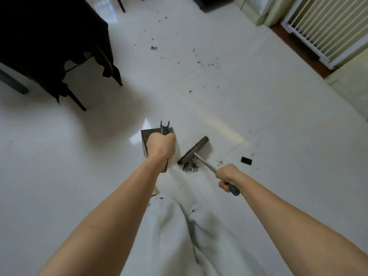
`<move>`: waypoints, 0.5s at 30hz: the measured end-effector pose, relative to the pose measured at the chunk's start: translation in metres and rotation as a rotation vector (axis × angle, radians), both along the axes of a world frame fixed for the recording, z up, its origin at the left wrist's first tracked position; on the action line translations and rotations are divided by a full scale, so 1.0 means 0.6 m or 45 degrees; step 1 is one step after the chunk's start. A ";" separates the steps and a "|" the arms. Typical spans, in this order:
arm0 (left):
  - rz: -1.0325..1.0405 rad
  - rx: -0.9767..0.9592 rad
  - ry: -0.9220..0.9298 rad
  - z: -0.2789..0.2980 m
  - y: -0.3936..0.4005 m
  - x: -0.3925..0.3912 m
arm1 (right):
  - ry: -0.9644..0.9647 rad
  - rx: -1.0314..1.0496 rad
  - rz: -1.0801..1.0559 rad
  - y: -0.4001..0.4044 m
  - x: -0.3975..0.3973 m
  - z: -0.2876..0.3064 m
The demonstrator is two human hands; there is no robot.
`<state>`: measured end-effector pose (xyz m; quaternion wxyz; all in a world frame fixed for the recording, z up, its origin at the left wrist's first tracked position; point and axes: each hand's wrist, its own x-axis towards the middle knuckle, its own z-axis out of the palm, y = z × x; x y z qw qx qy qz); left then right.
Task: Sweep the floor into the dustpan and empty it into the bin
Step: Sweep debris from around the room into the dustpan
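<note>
My left hand (161,146) grips the upright handle of a dark grey dustpan (145,140), whose pan stands on the white tile floor just left of the hand. My right hand (228,177) holds the broom (194,150) by its blue-grey grip, the metal shaft running up-left to the dark broom head on the floor. A small pile of dark debris (190,167) lies against the near side of the broom head, to the right of the dustpan. More dark crumbs (153,48) are scattered farther up the floor. No bin is in view.
A dark table draped in black cloth (51,40) stands at the upper left with thin legs. A white slatted gate (326,26) is at the upper right. A small black flat object (246,161) lies right of the broom. My light trousers (185,226) fill the bottom centre.
</note>
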<state>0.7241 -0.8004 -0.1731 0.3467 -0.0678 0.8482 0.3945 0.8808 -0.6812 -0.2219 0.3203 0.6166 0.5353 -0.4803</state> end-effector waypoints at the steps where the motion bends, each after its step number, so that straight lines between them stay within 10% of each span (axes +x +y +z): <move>1: -0.001 0.011 0.001 0.002 0.008 0.022 | 0.032 0.062 0.043 0.003 0.029 0.007; 9: -0.153 0.027 0.005 0.020 0.046 0.108 | 0.249 -0.158 -0.527 0.030 0.165 0.041; 15: -0.232 0.003 0.038 0.021 0.044 0.104 | 0.098 0.087 -0.421 0.019 0.189 0.002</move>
